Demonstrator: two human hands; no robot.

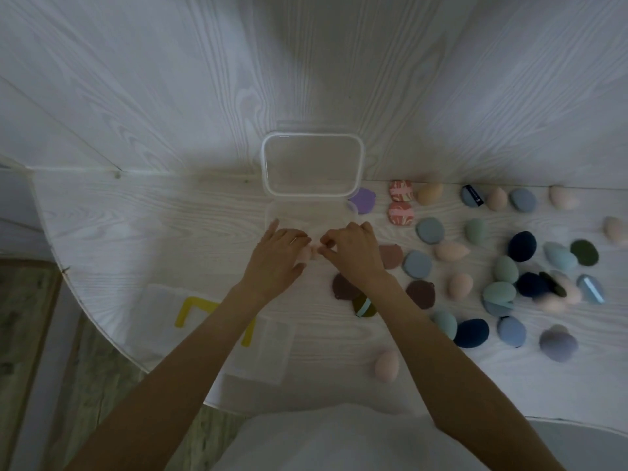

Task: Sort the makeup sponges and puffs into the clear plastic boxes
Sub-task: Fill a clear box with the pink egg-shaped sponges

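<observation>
Near the middle of the table (pixel 136 232), your left hand (pixel 278 256) holds a pink sponge (pixel 304 254) with curled fingers while your right hand (pixel 353 249) pinches it too.

The left hand (pixel 277 256) covers most of a pink sponge (pixel 303 255), the clear box (pixel 306 215) base perhaps open, its walls barely discernible.
</observation>
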